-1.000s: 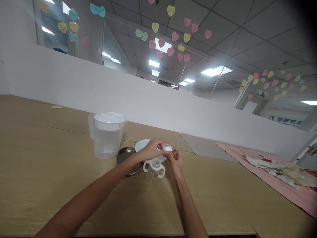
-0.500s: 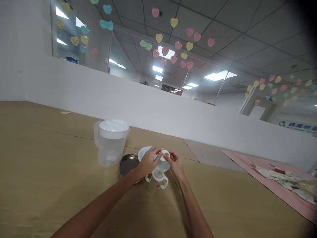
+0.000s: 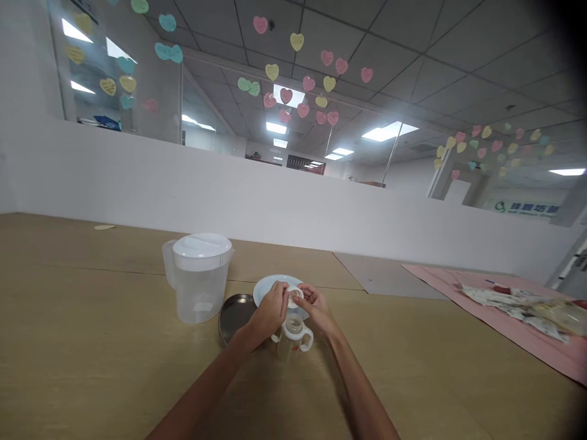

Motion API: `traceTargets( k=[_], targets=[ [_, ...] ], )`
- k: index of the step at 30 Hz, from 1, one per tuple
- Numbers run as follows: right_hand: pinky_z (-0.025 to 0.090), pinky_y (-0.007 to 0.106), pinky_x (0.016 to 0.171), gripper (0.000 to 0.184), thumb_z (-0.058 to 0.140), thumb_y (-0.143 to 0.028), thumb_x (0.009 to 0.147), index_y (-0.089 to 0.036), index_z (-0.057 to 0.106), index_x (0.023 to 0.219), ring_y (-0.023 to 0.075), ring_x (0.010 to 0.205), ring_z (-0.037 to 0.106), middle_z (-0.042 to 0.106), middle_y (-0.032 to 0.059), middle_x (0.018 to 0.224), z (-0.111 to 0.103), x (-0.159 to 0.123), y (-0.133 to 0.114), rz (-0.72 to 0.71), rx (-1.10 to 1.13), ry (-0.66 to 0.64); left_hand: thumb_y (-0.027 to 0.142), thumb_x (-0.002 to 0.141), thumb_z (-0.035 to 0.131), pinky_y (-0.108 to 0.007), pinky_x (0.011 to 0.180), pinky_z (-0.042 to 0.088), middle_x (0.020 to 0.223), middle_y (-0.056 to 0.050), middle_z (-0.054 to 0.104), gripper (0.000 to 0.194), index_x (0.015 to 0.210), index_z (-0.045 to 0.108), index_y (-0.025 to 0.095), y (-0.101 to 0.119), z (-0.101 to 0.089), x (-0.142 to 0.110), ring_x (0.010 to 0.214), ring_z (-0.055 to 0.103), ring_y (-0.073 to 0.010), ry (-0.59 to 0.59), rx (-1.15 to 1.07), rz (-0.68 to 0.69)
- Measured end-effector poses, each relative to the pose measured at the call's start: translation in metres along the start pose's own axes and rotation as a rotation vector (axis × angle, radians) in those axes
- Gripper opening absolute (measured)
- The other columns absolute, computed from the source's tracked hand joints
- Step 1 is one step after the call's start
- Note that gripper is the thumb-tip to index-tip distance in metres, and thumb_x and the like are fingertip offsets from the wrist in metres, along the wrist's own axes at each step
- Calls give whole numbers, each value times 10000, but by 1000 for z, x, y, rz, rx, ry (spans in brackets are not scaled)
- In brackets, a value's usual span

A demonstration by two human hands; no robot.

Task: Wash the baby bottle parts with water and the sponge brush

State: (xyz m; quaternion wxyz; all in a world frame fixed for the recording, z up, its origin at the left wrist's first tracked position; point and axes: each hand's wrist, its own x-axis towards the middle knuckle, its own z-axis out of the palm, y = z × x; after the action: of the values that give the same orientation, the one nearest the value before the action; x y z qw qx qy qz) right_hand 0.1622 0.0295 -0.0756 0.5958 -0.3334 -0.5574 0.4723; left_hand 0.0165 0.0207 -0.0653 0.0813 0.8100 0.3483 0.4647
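Note:
Between my two hands is a white bottle ring [image 3: 295,296], its open side turned partly toward me. My left hand [image 3: 269,313] grips it from the left, with the fingers closed at its edge. On the other side my right hand [image 3: 320,310] pinches it, the thumb pressed at its opening. Just below stands a clear baby bottle [image 3: 288,348] with white side handles and an uncovered mouth. Behind the hands lies a pale round plate [image 3: 275,281], partly covered by them. A round metal dish [image 3: 236,318] sits left of the bottle, partly behind my left wrist.
A lidded clear plastic pitcher [image 3: 200,296] stands at the left. Far right, a pink cloth [image 3: 440,282] carries packets and a pen. Along the table's back runs a white wall [image 3: 275,201] with glass above. A small flat beige piece [image 3: 105,227] lies at the back left.
The view has shifted, so most table items sit lower in the picture. Both hands still hold the ring, which is now tilted differently and closer above the bottle's mouth.

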Motion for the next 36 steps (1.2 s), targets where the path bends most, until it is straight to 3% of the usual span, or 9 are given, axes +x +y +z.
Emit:
traceTargets(
  k=[12,19,23,26,31,36],
  targets=[
    [431,227,601,383,747,-369,548,-189,542,817,129,646,565,632,-1,718,-1,-6,1,35,0,-7,246,881,261,-312,769,428,858,-49,552,230,915,478,176,-5,8,-5,832,525,-157,54,-118,-59],
    [429,257,737,335,744,-336,561,-168,606,816,145,762,567,641,28,774,-2,-4,6,-51,-115,86,247,884,277,-312,855,417,964,-56,603,294,983,545,180,-4,9,-8,932,542,-158,157,-183,-73],
    [434,283,776,294,654,-435,647,-168,640,769,159,795,577,645,45,804,2,-5,7,-54,-5,118,277,881,275,-316,862,420,974,-59,617,327,966,574,173,-3,7,-9,932,554,-164,193,-233,-159],
    [454,284,745,278,683,-410,615,-181,633,765,159,761,588,643,28,769,5,-6,7,-23,89,158,313,871,303,-312,821,439,947,-60,634,330,938,587,160,-6,7,-10,887,570,-171,228,-277,-277],
    [469,276,645,339,725,-345,566,-177,641,848,143,636,588,652,32,758,6,-8,9,58,6,59,373,856,333,-307,747,455,843,-43,653,351,901,610,161,-10,7,-13,797,583,-178,221,-315,-363],
    [465,282,726,251,737,-309,550,-180,673,756,153,731,591,661,36,786,1,-5,11,-30,-64,129,376,862,338,-306,858,420,1063,-57,601,378,1126,531,186,-6,6,-16,976,541,-169,189,-374,-272]
  ],
)
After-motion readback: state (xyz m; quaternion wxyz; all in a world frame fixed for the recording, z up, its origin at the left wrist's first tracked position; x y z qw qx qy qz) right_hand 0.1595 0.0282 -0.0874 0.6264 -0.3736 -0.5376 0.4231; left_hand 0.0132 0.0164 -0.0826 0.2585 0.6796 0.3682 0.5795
